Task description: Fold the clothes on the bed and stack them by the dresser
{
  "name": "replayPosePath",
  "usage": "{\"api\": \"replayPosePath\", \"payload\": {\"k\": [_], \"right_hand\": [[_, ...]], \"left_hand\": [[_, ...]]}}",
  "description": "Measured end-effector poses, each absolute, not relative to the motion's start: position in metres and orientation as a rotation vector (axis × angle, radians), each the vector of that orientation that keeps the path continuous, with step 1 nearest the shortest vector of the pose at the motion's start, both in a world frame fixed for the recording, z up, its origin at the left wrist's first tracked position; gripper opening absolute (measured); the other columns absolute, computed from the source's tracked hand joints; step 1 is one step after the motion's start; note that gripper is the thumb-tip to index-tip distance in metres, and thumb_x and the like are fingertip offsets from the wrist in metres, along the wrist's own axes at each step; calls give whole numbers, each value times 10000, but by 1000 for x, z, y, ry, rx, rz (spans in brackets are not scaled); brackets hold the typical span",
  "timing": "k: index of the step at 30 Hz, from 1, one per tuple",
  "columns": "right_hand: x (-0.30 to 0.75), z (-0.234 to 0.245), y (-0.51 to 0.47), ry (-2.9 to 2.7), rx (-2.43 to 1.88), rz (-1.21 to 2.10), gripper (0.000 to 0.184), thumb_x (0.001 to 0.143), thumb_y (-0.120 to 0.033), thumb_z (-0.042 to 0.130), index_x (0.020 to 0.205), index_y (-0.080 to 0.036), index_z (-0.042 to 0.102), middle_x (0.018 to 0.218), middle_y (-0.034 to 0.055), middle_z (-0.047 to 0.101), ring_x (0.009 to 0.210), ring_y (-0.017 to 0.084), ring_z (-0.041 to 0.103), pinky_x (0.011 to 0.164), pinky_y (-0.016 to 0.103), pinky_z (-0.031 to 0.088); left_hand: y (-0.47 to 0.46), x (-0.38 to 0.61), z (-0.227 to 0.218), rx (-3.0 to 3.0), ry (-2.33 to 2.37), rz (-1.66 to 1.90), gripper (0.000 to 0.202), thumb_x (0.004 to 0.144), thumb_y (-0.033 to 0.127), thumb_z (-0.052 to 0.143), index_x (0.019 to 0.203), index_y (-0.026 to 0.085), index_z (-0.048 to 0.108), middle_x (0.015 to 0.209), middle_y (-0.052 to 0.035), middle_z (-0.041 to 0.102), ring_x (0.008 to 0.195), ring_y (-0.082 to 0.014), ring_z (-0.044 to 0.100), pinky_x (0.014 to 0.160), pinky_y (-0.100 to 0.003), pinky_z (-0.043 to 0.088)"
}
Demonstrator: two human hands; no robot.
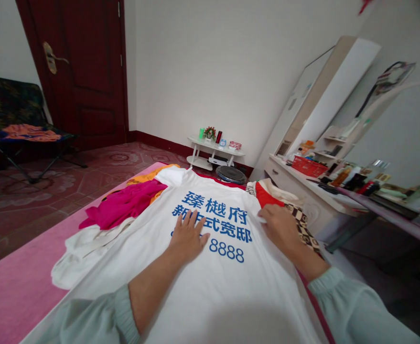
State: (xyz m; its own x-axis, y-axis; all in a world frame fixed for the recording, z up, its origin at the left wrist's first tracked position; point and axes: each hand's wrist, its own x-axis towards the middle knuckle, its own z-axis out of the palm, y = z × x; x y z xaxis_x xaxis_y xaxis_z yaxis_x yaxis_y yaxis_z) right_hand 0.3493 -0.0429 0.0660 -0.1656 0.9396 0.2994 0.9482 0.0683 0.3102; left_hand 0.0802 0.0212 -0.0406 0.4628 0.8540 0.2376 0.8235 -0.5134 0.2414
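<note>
A white T-shirt (210, 282) with blue printed characters and digits lies spread flat on a pink bed (12, 291). My left hand (188, 236) rests palm down on the print in the shirt's middle, fingers stretched out and apart. My right hand (279, 224) sits at the shirt's right edge with its fingers curled and pinching the white fabric there. Both my sleeves are pale green.
Magenta (123, 205), orange and white garments lie heaped to the shirt's left; a red and patterned pile (281, 196) lies to its right. A dresser (303, 186) with bottles and a red basket stands right. A small white table (215, 150), a folding chair (23, 129) and a dark red door (84, 71) are beyond.
</note>
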Motion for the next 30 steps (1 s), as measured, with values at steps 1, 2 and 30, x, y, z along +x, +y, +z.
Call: {"api": "replayPosePath", "payload": {"k": [1,2,30], "right_hand": [[329,60,-51,-2509,-1787,-635,170,866,-157,506,909,-189,667,939,101,668,933,253,580,864,398,402],[312,54,-60,-2718,-1542,-507,197,891,-146,472,917,-197,661,934,82,669,921,225,581,878,377,397],[391,139,19,-1327,-2273,245,207,798,-76,551,996,-91,610,668,52,655,495,98,584,540,233,467]], "left_hand": [[21,80,-40,2604,1497,500,600,927,559,266,1440,273,388,1552,-86,258,1440,-299,162,1150,-525,91],[21,80,-39,2602,1498,495,598,928,555,269,1440,271,388,1552,-87,257,1441,-298,161,1149,-525,93],[22,79,-41,2568,1493,508,601,919,570,278,1435,284,393,1560,-65,244,1443,-289,152,1154,-504,79]]}}
